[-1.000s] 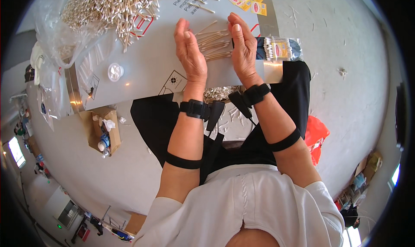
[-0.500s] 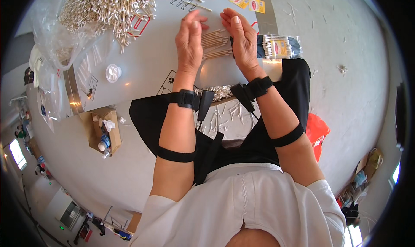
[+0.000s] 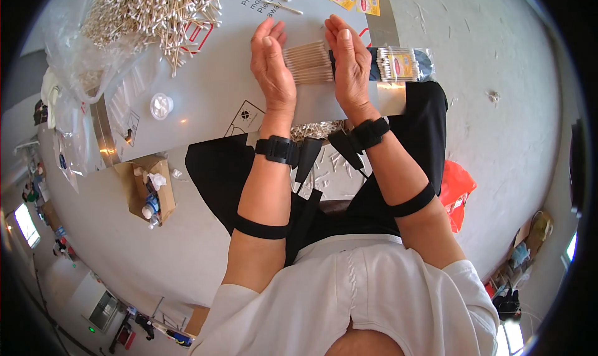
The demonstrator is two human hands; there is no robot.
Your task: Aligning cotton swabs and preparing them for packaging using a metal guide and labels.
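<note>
A row of cotton swabs [image 3: 308, 63] lies side by side on the grey tabletop, between my two upright palms. At the row's left ends is my left hand [image 3: 272, 66], its fingers stretched out and the thumb up. My right hand [image 3: 352, 69] stands along the right ends, fingers likewise extended. The swab tips are partly hidden by the hands. Just right of my right hand, a clear packet of cotton swabs [image 3: 397, 64] with a yellow label lies on a dark strip at the table's edge.
A big heap of loose cotton swabs [image 3: 149, 13] covers the far left, beside a clear plastic bag [image 3: 68, 63]. A small white cup [image 3: 161, 105] stands nearer. Yellow label cards [image 3: 367, 5] lie at the far right. On the floor are a cardboard box [image 3: 134, 188] and a red bag [image 3: 458, 194].
My left hand has moved slightly right and nearer to me, against the swab ends. The swabs, splayed with a gap before, now lie in a more even row.
</note>
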